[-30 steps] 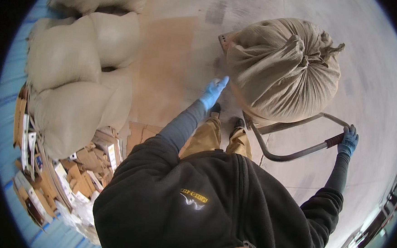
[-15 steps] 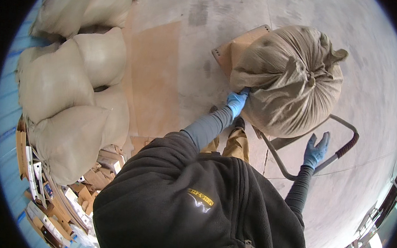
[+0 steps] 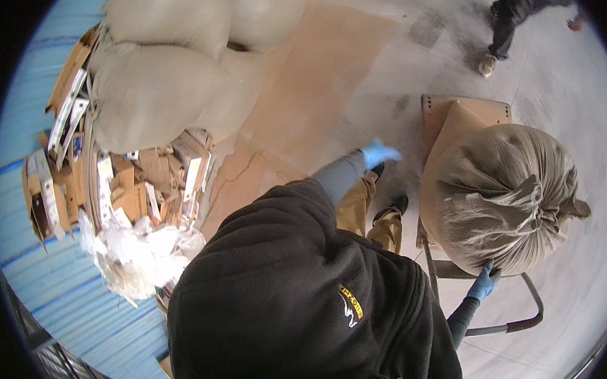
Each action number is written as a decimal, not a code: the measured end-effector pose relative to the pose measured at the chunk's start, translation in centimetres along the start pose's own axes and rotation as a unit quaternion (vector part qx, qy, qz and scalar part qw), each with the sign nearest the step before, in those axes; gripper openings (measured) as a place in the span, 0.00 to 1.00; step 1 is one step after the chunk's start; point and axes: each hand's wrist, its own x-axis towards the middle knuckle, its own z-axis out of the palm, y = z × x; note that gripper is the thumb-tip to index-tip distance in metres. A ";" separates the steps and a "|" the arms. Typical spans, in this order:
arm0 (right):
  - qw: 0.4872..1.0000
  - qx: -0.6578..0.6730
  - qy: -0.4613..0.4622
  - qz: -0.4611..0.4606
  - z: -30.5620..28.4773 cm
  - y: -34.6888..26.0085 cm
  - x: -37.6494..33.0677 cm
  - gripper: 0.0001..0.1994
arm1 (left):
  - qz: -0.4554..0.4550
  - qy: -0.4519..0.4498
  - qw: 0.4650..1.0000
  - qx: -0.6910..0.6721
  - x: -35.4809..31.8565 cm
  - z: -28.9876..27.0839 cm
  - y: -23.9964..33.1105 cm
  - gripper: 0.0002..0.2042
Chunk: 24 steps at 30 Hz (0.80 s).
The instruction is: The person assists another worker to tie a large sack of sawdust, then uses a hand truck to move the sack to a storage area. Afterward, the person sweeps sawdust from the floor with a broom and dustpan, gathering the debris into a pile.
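So I'm standing on a grey concrete floor, and the biggest thing around is a heap of pale stuffed sacks off to my left. Next biggest is a flat brown cart on my right, with a bent metal handle at my end. The tied-up sack sits on that cart, fat and bulging, its gathered knot showing. Left of me, below the heap, there's a mess of cardboard scraps, plus some clear plastic right beside it. My blue-gloved right hand is at the tied-up sack's near edge, fingers touching it; can't tell if they're pinching cloth. My left hand, gloved too, is blurry, fingers stretched out toward the cart, holding nothing.
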 end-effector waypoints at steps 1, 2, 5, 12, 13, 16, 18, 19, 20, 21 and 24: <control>1.000 -0.007 -0.023 -0.008 -0.1 -0.1 0.1 0.42 | 0.022 0.104 0.990 -0.096 -0.9 -4.0 -3.3 0.30; 0.999 -0.012 -0.034 -0.017 -0.2 0.0 0.2 0.42 | 0.013 0.233 0.964 -0.125 -1.7 -8.1 -6.2 0.27; 0.996 -0.031 -0.083 -0.022 -0.3 0.5 0.8 0.42 | -0.004 0.468 0.882 -0.051 -6.1 -17.8 -15.5 0.26; 0.980 0.004 -0.191 -0.055 -1.5 -1.0 -0.1 0.41 | 0.007 0.412 0.908 -0.068 -10.6 -15.8 -26.2 0.24; 0.983 -0.095 -0.121 -0.102 -2.6 -1.4 -1.5 0.39 | -0.035 0.380 0.921 -0.080 -10.6 -13.4 -26.5 0.24; 0.873 -0.446 0.062 -0.186 -7.5 -2.4 -5.6 0.38 | -0.049 0.202 0.965 0.157 -9.4 -6.9 -24.5 0.26; 0.782 -0.582 0.213 -0.066 -11.0 -1.4 -8.7 0.40 | -0.027 0.132 0.977 0.167 -9.2 -2.3 -22.4 0.28; 0.804 -0.547 0.221 0.068 -11.9 -0.8 -9.1 0.43 | -0.015 0.119 0.980 0.157 -9.3 -0.7 -21.2 0.29; 0.806 -0.504 0.271 0.153 -12.2 0.1 -9.8 0.45 | 0.022 0.096 0.989 0.107 -9.5 0.3 -20.2 0.30; 0.926 -0.218 0.227 0.207 -13.0 1.0 -9.6 0.52 | 0.061 0.073 0.994 0.055 -9.8 1.3 -19.2 0.30; 0.785 0.530 0.015 0.321 -11.7 3.1 -8.2 0.23 | 0.089 0.058 0.992 0.061 -11.5 2.1 -17.7 0.31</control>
